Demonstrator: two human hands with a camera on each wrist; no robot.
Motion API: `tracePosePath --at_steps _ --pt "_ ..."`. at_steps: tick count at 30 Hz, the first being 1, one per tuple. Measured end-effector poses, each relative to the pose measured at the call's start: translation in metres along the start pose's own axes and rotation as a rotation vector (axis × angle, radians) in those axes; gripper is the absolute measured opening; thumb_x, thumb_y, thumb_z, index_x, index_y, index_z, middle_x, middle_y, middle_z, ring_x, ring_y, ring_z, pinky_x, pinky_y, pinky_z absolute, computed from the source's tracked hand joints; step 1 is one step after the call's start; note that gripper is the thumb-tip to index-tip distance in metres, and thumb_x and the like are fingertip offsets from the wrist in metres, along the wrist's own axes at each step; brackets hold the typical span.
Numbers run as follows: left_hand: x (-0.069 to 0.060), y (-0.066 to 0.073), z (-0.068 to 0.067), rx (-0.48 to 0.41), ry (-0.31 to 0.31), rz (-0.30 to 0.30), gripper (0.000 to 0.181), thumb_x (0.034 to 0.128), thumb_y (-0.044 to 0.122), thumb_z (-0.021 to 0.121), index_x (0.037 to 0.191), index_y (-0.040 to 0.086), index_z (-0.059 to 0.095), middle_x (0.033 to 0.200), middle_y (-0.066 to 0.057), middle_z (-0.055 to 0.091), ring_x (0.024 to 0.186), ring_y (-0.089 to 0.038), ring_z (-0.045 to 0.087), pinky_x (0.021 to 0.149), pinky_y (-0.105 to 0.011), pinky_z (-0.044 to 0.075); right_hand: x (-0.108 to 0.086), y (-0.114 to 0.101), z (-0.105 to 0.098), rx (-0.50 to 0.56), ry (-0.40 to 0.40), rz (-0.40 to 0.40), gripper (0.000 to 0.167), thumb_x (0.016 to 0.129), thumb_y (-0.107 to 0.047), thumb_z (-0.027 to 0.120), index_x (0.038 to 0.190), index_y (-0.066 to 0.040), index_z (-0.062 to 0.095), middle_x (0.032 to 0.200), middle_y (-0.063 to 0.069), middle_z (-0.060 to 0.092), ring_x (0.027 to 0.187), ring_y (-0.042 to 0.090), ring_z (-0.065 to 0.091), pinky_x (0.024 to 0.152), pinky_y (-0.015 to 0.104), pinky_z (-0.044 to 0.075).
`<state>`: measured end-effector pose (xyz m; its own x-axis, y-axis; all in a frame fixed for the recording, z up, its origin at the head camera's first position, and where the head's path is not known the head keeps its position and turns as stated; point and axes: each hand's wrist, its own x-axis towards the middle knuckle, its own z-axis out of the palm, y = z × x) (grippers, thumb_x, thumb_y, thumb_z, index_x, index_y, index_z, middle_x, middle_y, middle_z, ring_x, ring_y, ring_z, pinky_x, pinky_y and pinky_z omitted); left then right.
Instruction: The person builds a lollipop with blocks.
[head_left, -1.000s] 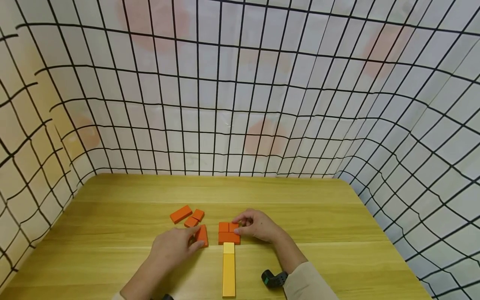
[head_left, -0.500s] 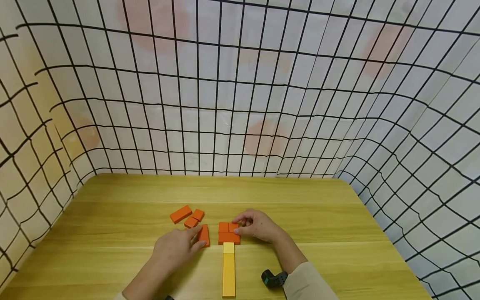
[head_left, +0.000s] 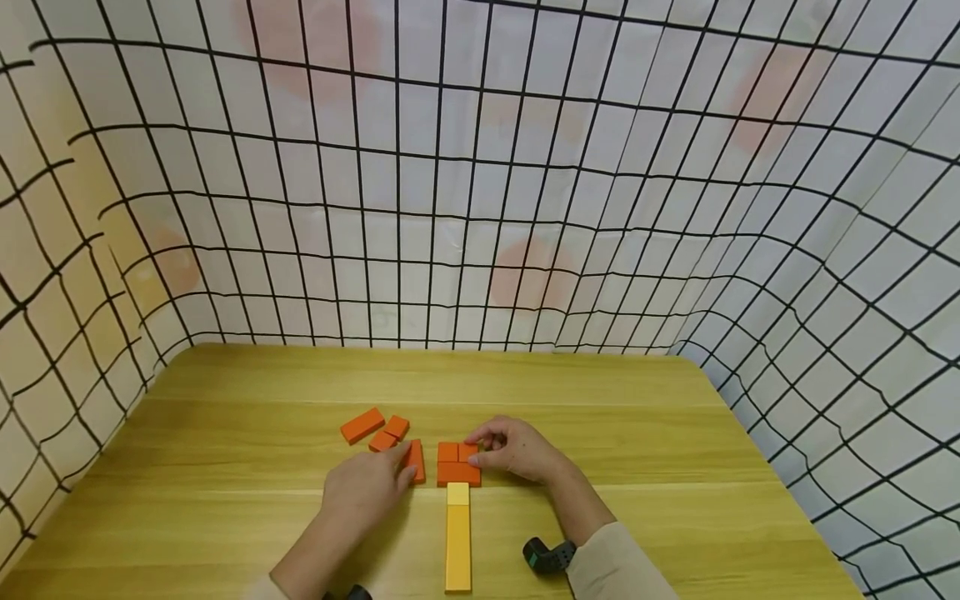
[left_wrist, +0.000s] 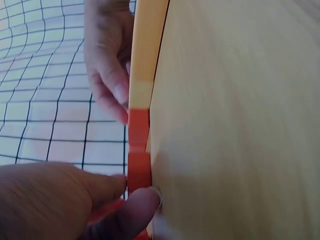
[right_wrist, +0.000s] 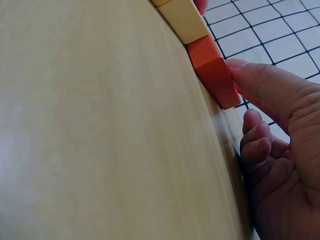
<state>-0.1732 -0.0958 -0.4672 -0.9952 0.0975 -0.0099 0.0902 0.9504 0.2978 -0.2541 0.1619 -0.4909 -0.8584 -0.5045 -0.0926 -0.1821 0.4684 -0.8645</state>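
My left hand (head_left: 363, 492) pinches a long orange block (head_left: 417, 461) between thumb and index finger, left of a small orange group. In the left wrist view that orange block (left_wrist: 139, 170) shows beyond the thumb tip. Two small orange blocks (head_left: 447, 452) sit side by side behind a longer orange block (head_left: 458, 474). My right hand (head_left: 517, 452) holds the right small one at its edge with thumb and index finger. The right wrist view shows the thumb against the orange blocks (right_wrist: 215, 75), other fingers curled. A pale yellow block (head_left: 457, 494) and a long yellow block (head_left: 457, 550) line up in front.
Beyond my left hand lie a long orange block (head_left: 362, 426) and two small orange blocks (head_left: 390, 433). Everything rests on a wooden table (head_left: 600, 400). A black grid net (head_left: 465, 200) surrounds its back and sides. A dark device (head_left: 547, 557) sits at my right wrist.
My left hand has moved right and slightly away from me, bringing its long orange block closer to the orange group. The right hand stays in place.
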Motion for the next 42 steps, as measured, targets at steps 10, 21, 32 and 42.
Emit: tracePosePath --at_steps 10,21,32,42 --pt "0.004 0.013 0.007 -0.1 0.034 -0.019 0.039 0.1019 0.033 0.062 0.138 0.019 0.066 0.077 -0.012 0.071 0.057 -0.019 0.055 0.046 -0.035 0.041 0.0 0.0 0.0 -0.012 0.004 -0.005 0.025 0.088 -0.022 0.082 0.112 -0.017 0.077 0.094 0.001 0.06 0.077 0.013 0.05 0.068 0.024 0.044" --pt "0.011 0.017 0.015 -0.16 0.054 -0.005 0.041 0.1036 0.027 0.058 0.143 0.017 0.062 0.1 -0.019 0.076 0.074 -0.032 0.071 0.053 -0.043 0.05 0.001 0.001 0.001 0.0 0.008 0.009 0.025 0.088 -0.022 0.082 0.112 -0.017 0.078 0.094 0.002 0.06 0.078 0.015 0.05 0.068 0.025 0.044" --pt "0.013 0.019 0.016 -0.166 0.079 0.015 0.042 0.1031 0.026 0.059 0.143 0.013 0.061 0.1 -0.018 0.076 0.077 -0.033 0.073 0.06 -0.045 0.054 0.001 0.002 0.0 -0.01 0.015 0.009 0.026 0.087 -0.023 0.083 0.112 -0.018 0.078 0.097 0.005 0.061 0.08 0.015 0.05 0.071 0.026 0.045" --pt "0.016 0.021 0.017 -0.157 0.087 0.016 0.041 0.1035 0.027 0.058 0.142 0.013 0.061 0.089 -0.017 0.075 0.063 -0.027 0.066 0.053 -0.042 0.05 0.001 0.001 0.001 0.007 0.011 0.014 0.026 0.088 -0.021 0.082 0.113 -0.017 0.077 0.098 0.006 0.061 0.08 0.016 0.05 0.07 0.026 0.044"
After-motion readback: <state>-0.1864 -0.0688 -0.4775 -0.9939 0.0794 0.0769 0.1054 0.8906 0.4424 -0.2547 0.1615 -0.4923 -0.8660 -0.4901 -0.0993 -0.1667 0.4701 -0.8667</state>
